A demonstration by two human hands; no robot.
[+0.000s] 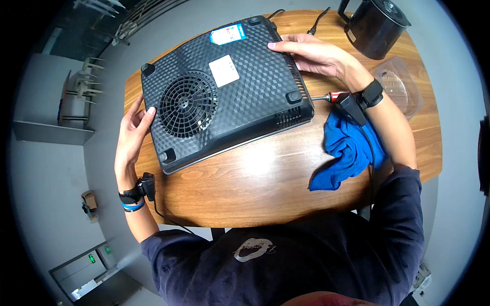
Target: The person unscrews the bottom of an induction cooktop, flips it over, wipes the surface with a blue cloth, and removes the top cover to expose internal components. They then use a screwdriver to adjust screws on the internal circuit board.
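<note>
A black induction cooker (pixel 255 76) lies underside up and slightly turned, showing a round fan grille (pixel 189 104), rubber feet and two labels. My left hand (pixel 133 132) grips its left edge, thumb on top beside the grille and fingers partly hidden below the rim. At the far right edge my right hand (pixel 319 55) holds the cooker, thumb on the underside surface and fingers against the vented side. Close to my right wrist, a screwdriver (pixel 334 97) with a red handle points toward the cooker's side; part of it is hidden.
A crumpled blue cloth (pixel 347 148) lies right of the cooker on the wooden table (pixel 245 199). Beyond my right forearm sits a clear plastic box (pixel 400 84) with small bits inside. A black jug (pixel 377 28) stands at the far right, near a black cord end (pixel 312 29).
</note>
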